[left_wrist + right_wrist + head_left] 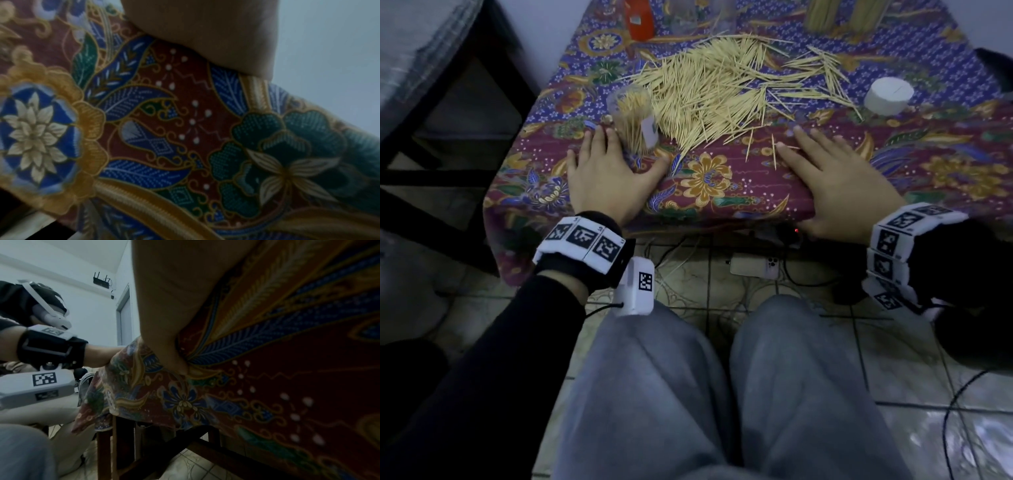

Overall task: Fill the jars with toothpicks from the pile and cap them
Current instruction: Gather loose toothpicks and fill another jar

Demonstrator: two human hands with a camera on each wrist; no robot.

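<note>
A big pile of toothpicks lies spread over the middle of the batik-covered table. At its left edge stands a clear jar, uncapped and full of toothpicks. My left hand lies flat on the cloth just in front of the jar, fingers straight, thumb stretched toward the pile. My right hand rests flat on the cloth to the right, fingertips near a few stray toothpicks. A white cap sits at the right. Both wrist views show only palm and cloth.
A red jar and a clear jar stand at the far edge, with two filled jars at the back right. A dark chair frame is on the left. A phone and cables lie on the floor under the table.
</note>
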